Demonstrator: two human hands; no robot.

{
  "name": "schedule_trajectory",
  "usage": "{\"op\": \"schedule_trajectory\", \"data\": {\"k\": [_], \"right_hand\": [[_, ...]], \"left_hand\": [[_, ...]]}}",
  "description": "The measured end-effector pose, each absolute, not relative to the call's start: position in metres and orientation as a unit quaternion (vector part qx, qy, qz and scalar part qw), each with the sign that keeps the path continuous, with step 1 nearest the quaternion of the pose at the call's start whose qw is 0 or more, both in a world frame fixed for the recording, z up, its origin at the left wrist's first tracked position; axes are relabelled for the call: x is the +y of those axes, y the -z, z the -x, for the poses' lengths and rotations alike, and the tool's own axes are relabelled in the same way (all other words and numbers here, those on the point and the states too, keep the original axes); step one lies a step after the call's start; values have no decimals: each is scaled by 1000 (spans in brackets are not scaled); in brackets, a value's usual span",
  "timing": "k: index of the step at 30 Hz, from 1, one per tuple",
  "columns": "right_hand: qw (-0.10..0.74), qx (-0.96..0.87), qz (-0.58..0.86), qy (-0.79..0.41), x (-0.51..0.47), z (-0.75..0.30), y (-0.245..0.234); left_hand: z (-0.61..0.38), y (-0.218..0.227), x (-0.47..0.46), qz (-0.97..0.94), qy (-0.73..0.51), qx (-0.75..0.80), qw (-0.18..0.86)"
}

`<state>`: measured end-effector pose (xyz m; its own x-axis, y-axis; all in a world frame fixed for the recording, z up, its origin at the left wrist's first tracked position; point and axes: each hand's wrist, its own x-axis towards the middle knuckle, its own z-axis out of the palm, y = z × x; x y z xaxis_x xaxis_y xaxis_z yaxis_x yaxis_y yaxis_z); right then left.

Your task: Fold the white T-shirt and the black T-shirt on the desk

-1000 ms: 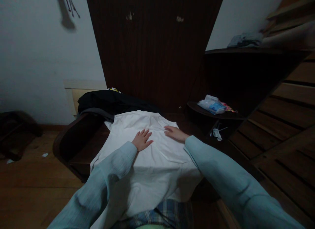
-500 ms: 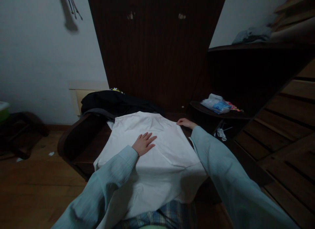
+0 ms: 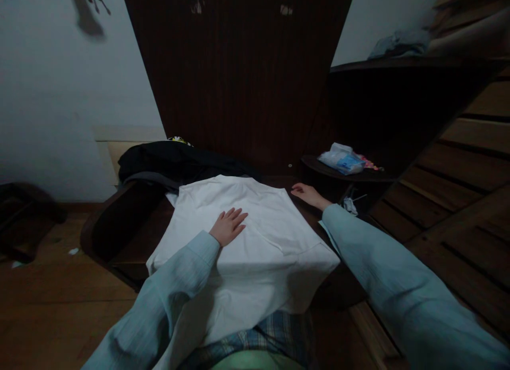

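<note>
A white shirt-like garment (image 3: 255, 242) lies spread over a dark wooden seat (image 3: 137, 240), its near part hanging over the front edge toward my lap. My left hand (image 3: 228, 226) rests flat on the middle of the cloth, fingers spread. Just beyond the garment's far right corner is my right hand (image 3: 309, 195), its fingers loosely bent and a small gap between them and the fabric. Nothing shows in its fingers.
Dark clothing (image 3: 171, 160) is heaped behind the garment at the left. A dark cabinet (image 3: 239, 83) stands behind. On the right, a low shelf (image 3: 346, 176) bears a plastic packet (image 3: 341, 160). Slatted wood (image 3: 454, 184) stands at far right.
My right hand has let go of the garment's far right corner and moved slightly right, off the cloth. My left hand stays flat on it. The view has shifted a little.
</note>
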<state>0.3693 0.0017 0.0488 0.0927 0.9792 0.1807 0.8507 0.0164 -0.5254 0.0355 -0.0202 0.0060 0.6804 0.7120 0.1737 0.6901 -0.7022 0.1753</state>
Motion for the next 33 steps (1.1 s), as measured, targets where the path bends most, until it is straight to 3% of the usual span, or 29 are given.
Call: {"op": "schedule_trajectory", "data": {"k": [6, 12, 24, 33], "right_hand": [[291, -710, 626, -141, -93, -377, -38], [276, -763, 582, -47, -151, -370, -12], [281, -753, 590, 70, -165, -376, 13], [211, -710, 666, 88, -154, -341, -22]], "left_hand": [[-50, -16, -18, -944, -122, 302, 50], [-62, -17, -14, -946, -123, 296, 46], [-60, -13, -15, -957, -114, 268, -18], [-60, -13, -15, -960, -130, 243, -56]]}}
